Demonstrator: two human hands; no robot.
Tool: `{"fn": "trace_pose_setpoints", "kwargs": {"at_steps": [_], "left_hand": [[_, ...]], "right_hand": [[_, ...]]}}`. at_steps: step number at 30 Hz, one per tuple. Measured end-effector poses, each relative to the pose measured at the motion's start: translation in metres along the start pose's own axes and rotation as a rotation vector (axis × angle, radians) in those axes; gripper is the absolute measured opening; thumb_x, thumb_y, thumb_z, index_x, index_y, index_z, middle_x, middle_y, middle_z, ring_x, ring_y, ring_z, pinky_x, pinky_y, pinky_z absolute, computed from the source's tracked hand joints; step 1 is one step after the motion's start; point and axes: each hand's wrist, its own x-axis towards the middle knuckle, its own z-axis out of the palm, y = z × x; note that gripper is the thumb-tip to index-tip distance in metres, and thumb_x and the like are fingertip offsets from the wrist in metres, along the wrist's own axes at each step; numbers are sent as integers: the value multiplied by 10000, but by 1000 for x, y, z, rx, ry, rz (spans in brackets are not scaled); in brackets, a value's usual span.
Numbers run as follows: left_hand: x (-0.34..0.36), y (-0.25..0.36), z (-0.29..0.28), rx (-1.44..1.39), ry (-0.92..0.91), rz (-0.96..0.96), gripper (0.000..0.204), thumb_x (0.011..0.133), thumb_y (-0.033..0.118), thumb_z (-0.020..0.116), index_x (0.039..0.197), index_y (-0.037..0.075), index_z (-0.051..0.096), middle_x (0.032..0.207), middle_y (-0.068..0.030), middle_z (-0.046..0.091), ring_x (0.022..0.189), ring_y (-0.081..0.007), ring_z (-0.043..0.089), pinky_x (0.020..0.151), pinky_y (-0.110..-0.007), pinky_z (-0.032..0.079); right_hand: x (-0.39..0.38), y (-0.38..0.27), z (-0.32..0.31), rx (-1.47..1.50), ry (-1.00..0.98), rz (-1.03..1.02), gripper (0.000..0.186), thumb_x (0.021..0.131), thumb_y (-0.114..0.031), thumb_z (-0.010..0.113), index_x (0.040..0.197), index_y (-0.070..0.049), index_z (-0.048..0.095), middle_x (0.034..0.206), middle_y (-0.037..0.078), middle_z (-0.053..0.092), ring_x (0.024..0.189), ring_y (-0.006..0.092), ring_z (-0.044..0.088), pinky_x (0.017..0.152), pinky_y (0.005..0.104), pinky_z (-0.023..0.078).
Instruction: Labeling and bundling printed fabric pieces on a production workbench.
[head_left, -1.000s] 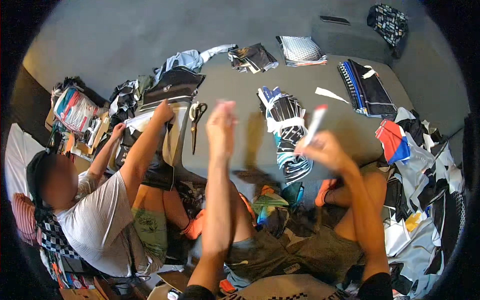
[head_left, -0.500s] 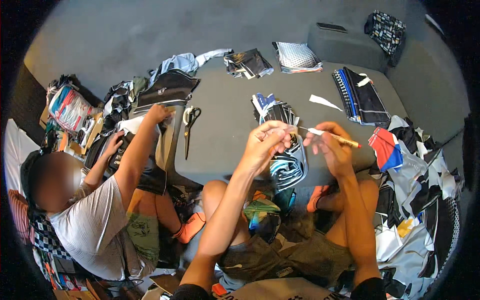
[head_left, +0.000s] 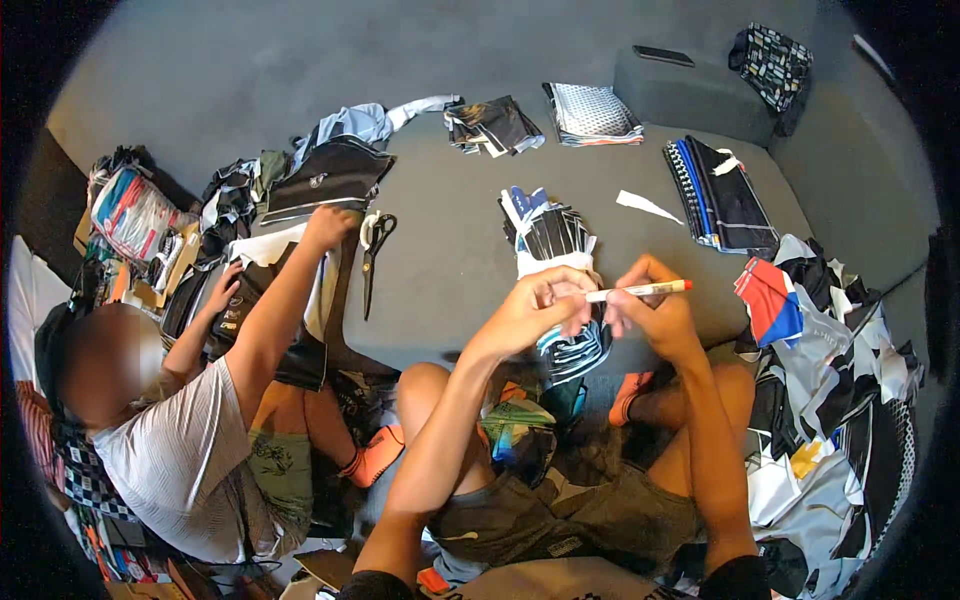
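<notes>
My left hand (head_left: 540, 310) is closed on the left end of a slim white pen (head_left: 648, 291) with a red tip on its other end. My right hand (head_left: 655, 310) grips the pen's barrel, its fingers bent. Both hands are held above a striped bundle of black, white and blue fabric pieces (head_left: 555, 230), bound with a white band, on the grey cushion (head_left: 440, 230). A loose white strip (head_left: 648, 204) lies beside the bundle, toward the back right. Black-handled scissors (head_left: 369, 275) lie to the left.
At left a co-worker (head_left: 170, 440) reaches over dark fabric (head_left: 320, 185). Folded stacks (head_left: 592, 112) lie at the back, another (head_left: 725, 200) at right. Scrap heaps (head_left: 820, 480) fill the right side. A phone (head_left: 663, 54) and patterned bag (head_left: 770, 62) rest at back right.
My hands have come together around the pen. Its exposed thin point, visible half a second ago, is now hidden at my left fingers. The co-worker's raised hand has shifted slightly.
</notes>
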Motion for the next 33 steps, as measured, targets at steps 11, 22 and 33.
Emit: {"fn": "trace_pose_setpoints", "kwargs": {"at_steps": [11,22,33], "left_hand": [[-12,16,15,-50,0,-125,116,876,36,517,989,24,545,738,-92,589,570,-95,493,507,-188,372],[-10,10,-15,610,19,199,112,819,-8,524,922,32,541,751,-73,572,617,-147,504,541,-248,394],[-14,23,-24,130,151,204,329,776,-53,605,1079,34,511,907,-61,560,741,-122,530,649,-223,431]], "right_hand": [[-4,20,15,202,68,46,110,802,-12,613,835,-30,510,654,113,604,481,137,539,421,204,413],[9,-6,1,231,-187,232,191,876,-140,568,1027,-22,561,749,131,630,553,181,590,474,218,435],[18,11,19,-451,-463,328,310,924,-222,495,1163,-25,516,770,67,581,607,106,513,537,192,411]]}}
